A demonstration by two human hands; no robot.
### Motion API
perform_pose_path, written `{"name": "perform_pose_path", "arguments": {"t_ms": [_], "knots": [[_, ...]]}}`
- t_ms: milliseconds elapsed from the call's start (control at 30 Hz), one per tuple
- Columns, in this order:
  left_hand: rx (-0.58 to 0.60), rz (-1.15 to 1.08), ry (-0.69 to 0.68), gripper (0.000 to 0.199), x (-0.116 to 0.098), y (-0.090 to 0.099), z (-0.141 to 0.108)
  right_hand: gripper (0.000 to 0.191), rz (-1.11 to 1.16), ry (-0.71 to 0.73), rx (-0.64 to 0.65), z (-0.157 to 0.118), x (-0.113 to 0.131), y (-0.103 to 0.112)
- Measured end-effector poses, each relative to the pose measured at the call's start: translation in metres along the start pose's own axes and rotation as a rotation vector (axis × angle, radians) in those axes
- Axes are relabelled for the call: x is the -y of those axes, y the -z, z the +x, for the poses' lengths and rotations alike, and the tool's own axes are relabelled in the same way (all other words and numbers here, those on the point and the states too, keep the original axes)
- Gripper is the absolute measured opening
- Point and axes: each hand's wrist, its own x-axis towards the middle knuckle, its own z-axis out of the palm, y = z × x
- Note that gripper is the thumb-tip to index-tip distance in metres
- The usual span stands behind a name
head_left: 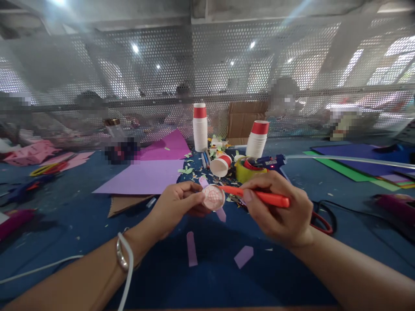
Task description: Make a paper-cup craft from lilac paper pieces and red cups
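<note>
Across the far edge of the blue table, before a mesh screen, stand a tall cup stack and a shorter cup stack. Between them and the hands, a loose cup lies tipped among paper scraps, just beside a yellow tape roll and a glue gun. Purple sheets spread toward the left edge, green and blue sheets toward the right. Two purple strips lie toward the near edge. The left hand, palm turned inward, pinches a round white piece above the table's middle. The right hand grips an orange marker pen-fashion, tip at the piece's rim. The loose cup's contents cannot be made out.
</note>
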Motion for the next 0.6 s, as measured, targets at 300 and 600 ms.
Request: {"name": "perform_pose_path", "arguments": {"t_ms": [300,600], "knots": [[-0.135,-0.031,-0.056,0.019,-0.002,0.008,0.012,0.008,0.234,-0.585,0.044,0.012,-0.028,-0.009],[-0.2,-0.075,-0.093,0.018,-0.003,0.018,0.019,0.005,0.097,-0.576,0.463,0.012,-0.037,-0.012]]}}
